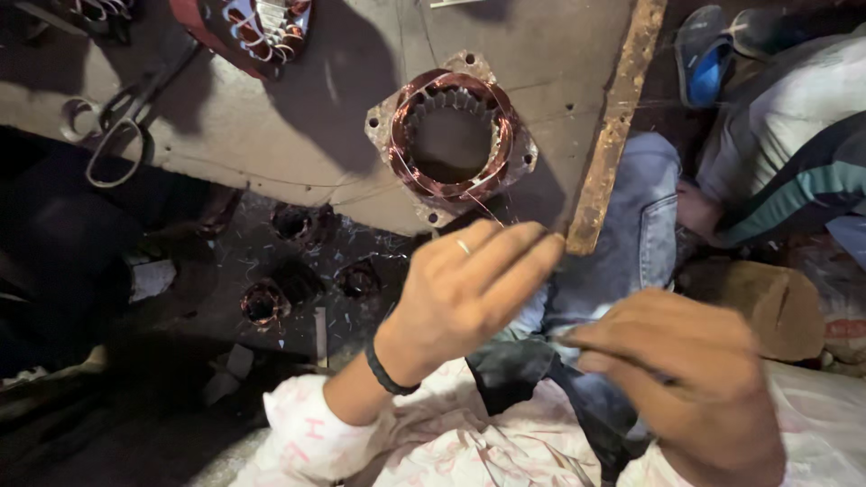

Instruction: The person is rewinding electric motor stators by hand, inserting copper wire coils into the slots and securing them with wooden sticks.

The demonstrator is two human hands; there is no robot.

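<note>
A motor stator (pixel 451 135) with copper windings lies on a grey metal plate (pixel 298 117), its round bore facing up. A thin copper wire (pixel 487 209) runs from its near rim toward me. My left hand (pixel 469 289), with a ring and a dark wristband, hovers just below the stator, fingers stretched together around the wire's end. My right hand (pixel 686 379) is lower right, fingers curled and pinched as if on the same fine wire, which is too thin to see there.
Scissors (pixel 126 117) lie at the plate's left. Another wound stator (pixel 262 27) sits at the top. Small copper coils (pixel 262 302) lie on the dark floor. A wooden strip (pixel 613 126) edges the plate. Another person's leg (pixel 794 153) and a sandal (pixel 704 63) are at right.
</note>
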